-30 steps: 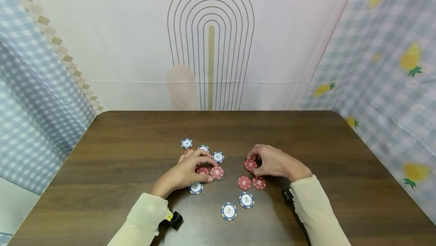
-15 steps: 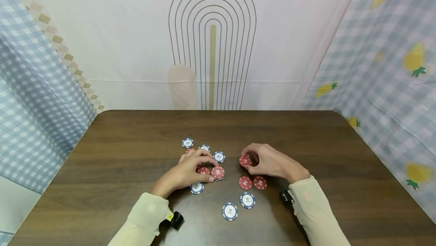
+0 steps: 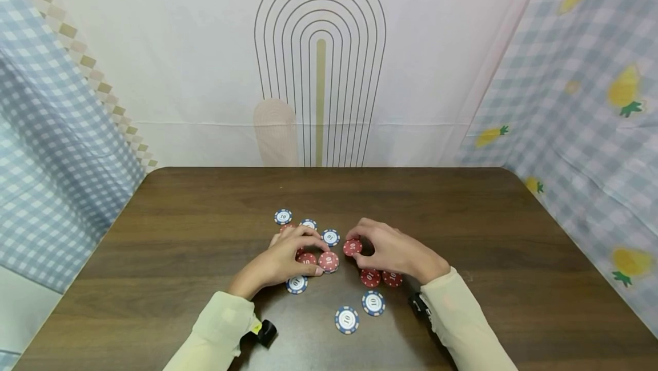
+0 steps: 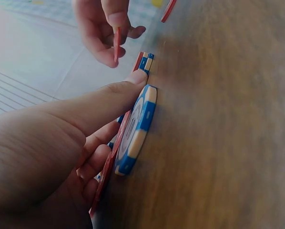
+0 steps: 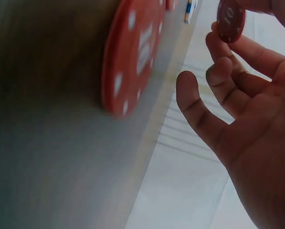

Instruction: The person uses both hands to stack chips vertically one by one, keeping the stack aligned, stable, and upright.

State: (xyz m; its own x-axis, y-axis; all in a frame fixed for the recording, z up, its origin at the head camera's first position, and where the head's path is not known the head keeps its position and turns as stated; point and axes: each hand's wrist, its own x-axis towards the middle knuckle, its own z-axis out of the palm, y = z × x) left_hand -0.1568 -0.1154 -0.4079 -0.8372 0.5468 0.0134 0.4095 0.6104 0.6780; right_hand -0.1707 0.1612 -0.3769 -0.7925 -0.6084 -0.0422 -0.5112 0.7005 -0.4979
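My right hand pinches a red poker chip by its edges, marked 10; the right wrist view shows the held red chip above the table. My left hand has thumb and forefinger round a small stack of poker chips, red on top. Blue-and-white edges show under the red one on this stack in the left wrist view. The held red chip is just right of the stack, apart from it. Another red chip and a blue chip lie by the left hand.
Blue chips lie behind the left hand, with a red chip partly hidden. Two red chips lie below the right hand, and two blue chips nearer the front. The brown table meets a curtain behind.
My right hand has moved left with the red poker chip, from above the two red chips to close beside the stack. The left hand has stayed at the stack.
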